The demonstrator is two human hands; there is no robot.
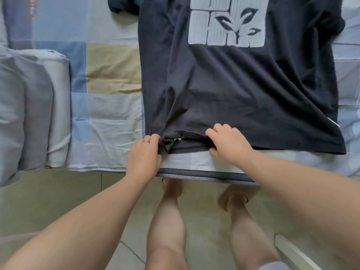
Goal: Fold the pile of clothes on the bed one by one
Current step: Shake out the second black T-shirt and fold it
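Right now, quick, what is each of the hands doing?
Left hand: closed, pinching the dark navy cotton T-shirt.
Right hand: closed, gripping that T-shirt too.

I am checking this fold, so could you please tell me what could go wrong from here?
1. The left hand and right hand pinch the hem of the dark T-shirt only toward its left side; its right corner may drag and skew.
2. The creases above the hands may get folded in.

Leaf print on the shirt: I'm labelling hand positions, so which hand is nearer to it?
Right. The right hand grips the shirt hem almost straight below the leaf print; the left hand grips the hem at its left corner, farther off to the side.
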